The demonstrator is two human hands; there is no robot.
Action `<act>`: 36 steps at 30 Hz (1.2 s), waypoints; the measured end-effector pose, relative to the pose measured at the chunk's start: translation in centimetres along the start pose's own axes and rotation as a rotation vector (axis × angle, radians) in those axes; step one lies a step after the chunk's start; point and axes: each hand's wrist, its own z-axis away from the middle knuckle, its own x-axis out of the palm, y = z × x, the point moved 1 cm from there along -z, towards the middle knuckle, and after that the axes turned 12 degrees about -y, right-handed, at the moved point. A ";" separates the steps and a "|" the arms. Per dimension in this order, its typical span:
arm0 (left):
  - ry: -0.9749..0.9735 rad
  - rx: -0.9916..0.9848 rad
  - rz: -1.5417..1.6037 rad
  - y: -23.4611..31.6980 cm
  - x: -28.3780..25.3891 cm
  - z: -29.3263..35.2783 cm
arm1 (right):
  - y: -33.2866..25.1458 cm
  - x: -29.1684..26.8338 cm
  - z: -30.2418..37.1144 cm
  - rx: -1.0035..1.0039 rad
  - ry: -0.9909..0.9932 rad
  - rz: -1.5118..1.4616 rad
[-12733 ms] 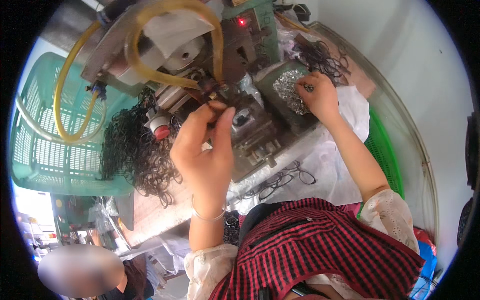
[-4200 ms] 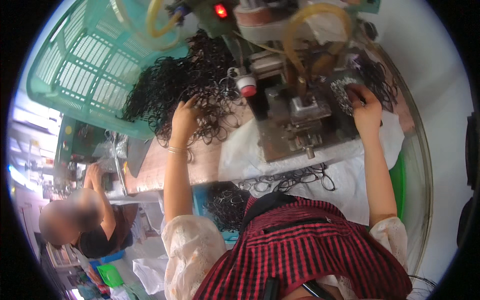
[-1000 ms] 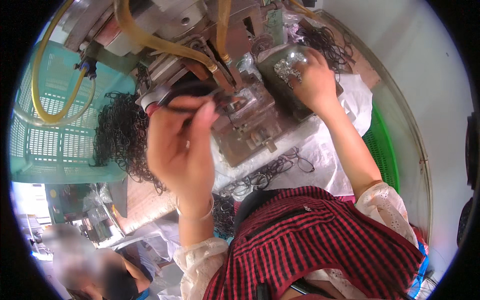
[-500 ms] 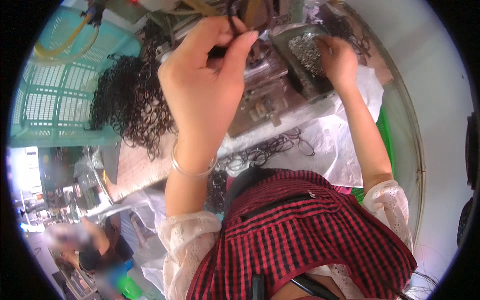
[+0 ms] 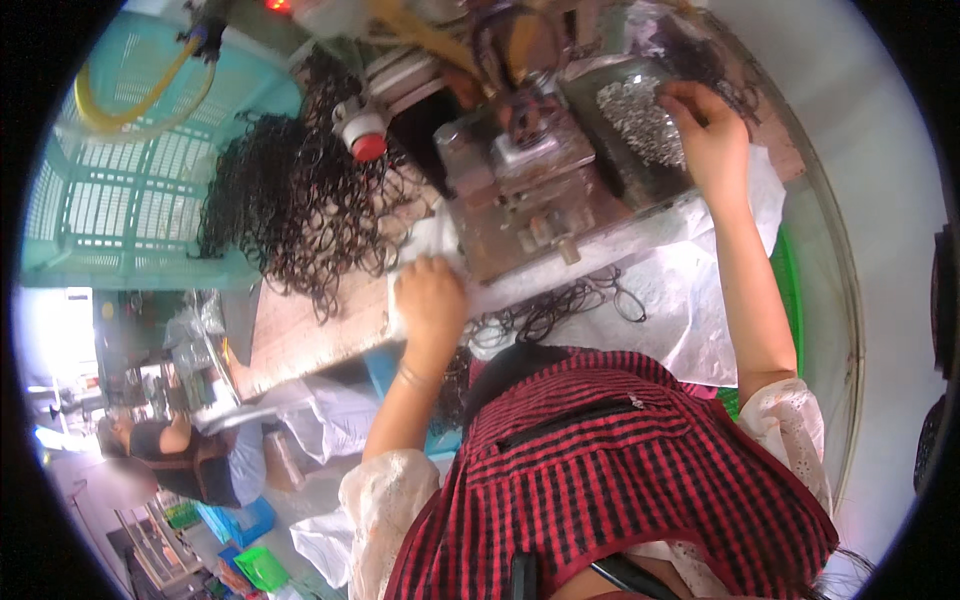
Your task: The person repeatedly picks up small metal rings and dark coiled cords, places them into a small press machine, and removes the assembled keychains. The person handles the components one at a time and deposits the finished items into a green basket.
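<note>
My left hand [image 5: 430, 305] is low beside the front left corner of a metal bench machine [image 5: 525, 190], over the table edge. It is smeared by motion, so its grip is hidden. My right hand [image 5: 715, 145] reaches to a dark tray [image 5: 625, 180] and its heap of small silvery metal parts [image 5: 640, 120]. Its fingers are bent and pinched together at the heap's right side; what is between them is too small to make out. A dark rounded rim [image 5: 525, 45], blurred, shows at the machine's upper part. Black eyeglass frames [image 5: 535, 315] lie on white cloth before the machine.
A large pile of black eyeglass frames [image 5: 290, 200] covers the table's left side, against a turquoise basket [image 5: 130, 265]. A red push button [image 5: 368, 147] stands left of the machine. Yellow hoses [image 5: 150, 110] hang upper left. Another person [image 5: 195, 455] is at far lower left.
My left hand has dropped from the machine's top, where it pinched a dark rim, down to the table edge. The red button has come into sight. My right hand stays at the metal parts.
</note>
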 end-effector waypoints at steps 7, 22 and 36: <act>-0.689 0.237 1.751 12.4 -10.1 -2.5 | 1.2 -2.2 0.6 0.088 0.045 -0.134; -0.039 0.380 0.090 -14.0 -3.9 -6.6 | -8.0 5.3 0.8 -0.296 -0.215 -0.537; 0.791 0.478 1.424 -0.8 -20.8 -6.3 | -11.9 5.8 2.8 -0.064 -0.317 -0.966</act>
